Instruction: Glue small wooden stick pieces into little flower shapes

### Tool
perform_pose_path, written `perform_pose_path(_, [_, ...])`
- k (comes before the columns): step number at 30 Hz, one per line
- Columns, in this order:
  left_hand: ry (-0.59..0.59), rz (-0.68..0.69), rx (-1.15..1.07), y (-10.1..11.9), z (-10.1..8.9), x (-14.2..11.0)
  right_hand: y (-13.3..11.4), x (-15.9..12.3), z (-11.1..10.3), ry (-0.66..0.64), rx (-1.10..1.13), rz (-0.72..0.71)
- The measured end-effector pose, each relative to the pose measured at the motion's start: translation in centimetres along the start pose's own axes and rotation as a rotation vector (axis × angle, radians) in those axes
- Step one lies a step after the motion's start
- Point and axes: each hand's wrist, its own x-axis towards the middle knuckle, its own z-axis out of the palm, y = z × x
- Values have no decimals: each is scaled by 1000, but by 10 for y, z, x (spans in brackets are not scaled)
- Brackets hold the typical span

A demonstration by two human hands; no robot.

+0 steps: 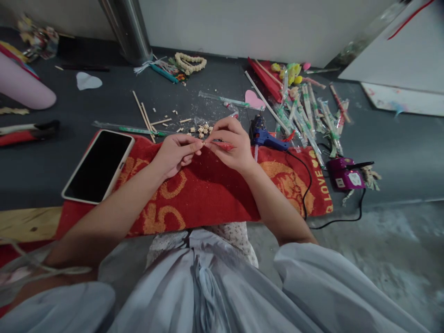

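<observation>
L hand (178, 155) & R hand (231, 141) meet above red towel (215, 199), each grip pinched closed w/ a tiny piece (203, 144) btwn fingertips, blue glue gun (269, 139) nr R hand.

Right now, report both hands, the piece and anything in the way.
Left hand, right hand: fingertips meeting above red towel. Tiny piece pinched there, too small to identify. Possible obstacle: blue glue gun beside right hand.
</observation>
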Motion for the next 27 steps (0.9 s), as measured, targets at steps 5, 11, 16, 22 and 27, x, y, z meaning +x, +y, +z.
perform_pose_path(5, [-17, -15, -26, 2, 0, -1, -3, 2, -4, 1, 14, 48])
perform_pose_path(11, [-59, -88, -42, 5, -2, 0, -3, 1, -3, -56, 21, 162])
perform_pose_path(16, [-42, -126, -52, 8, 2, -2, -2, 0, 0, -63, 75, 222])
perform_pose_path(22, [-5, -119, -36, 9, 4, -2, -2, 0, 1, -85, 147, 293])
perform_pose_path(27, [29, -98, -23, 9, 6, -3, -3, -1, 4, -82, 198, 361])
